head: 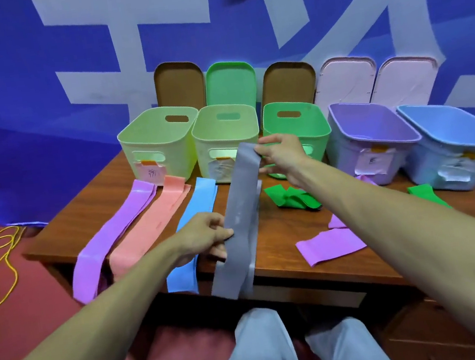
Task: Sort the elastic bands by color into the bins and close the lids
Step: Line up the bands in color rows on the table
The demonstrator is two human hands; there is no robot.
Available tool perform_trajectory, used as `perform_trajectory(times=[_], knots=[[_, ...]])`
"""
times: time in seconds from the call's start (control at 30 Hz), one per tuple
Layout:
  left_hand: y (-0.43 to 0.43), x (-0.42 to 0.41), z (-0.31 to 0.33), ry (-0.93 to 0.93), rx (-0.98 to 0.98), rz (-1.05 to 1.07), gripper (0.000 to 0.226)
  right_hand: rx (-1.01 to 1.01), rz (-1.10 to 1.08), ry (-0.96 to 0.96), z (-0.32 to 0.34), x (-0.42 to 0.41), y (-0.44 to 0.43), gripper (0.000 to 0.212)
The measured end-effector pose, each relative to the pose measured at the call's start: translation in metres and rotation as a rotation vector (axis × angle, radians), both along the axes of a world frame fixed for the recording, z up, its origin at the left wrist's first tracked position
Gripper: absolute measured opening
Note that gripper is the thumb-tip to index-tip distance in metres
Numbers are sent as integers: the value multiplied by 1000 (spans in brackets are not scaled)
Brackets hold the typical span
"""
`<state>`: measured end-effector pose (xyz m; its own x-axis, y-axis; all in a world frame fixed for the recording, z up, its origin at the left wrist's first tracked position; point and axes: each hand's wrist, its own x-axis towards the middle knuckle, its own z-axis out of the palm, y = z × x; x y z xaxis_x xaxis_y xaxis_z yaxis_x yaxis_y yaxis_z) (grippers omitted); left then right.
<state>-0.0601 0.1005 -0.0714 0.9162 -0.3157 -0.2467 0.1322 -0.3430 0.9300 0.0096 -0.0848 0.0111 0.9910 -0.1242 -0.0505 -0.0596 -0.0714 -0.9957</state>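
Where both hands pinch, grey band [238, 207] stretches (taut).

Brown wooden table [85, 227] on red carpet [31, 321]. Yellow cord [10, 261] lies looped on the carpet, left. Blue banner [7, 89] with white strokes behind.

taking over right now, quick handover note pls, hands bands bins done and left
Left hand pinches the grey band near its middle; right hand pinches its top end.
Purple bands, pink bands and blue bands lie in straight piles on the table; green bands and a loose purple band lie unsorted.
All five bins stand open, lids propped behind.
Done: three colour piles.
Left: bin every colour, close lids.
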Motion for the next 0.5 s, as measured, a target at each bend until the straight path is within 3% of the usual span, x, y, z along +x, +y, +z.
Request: perform_trajectory(times=[0.07, 0.13, 0.23, 0.37, 0.5], knots=[[-1, 6, -7, -30, 47, 32, 14, -39, 2, 22, -7, 8, 0, 28], [-2, 14, -10, -135, 212, 34, 11, -113, -5, 35, -15, 18, -2, 25], [-3, 25, -12, -352, 563, -17, 48, -246, 5, 57, -30, 30, -6, 20], [-8, 39, -14, -486, 591, -108, 83, -370, 74, 35, -49, 43, -7, 18], [-16, 54, -7, -545, 728, -376, 84, -505, 90, -17, -68, 55, -9, 19]])
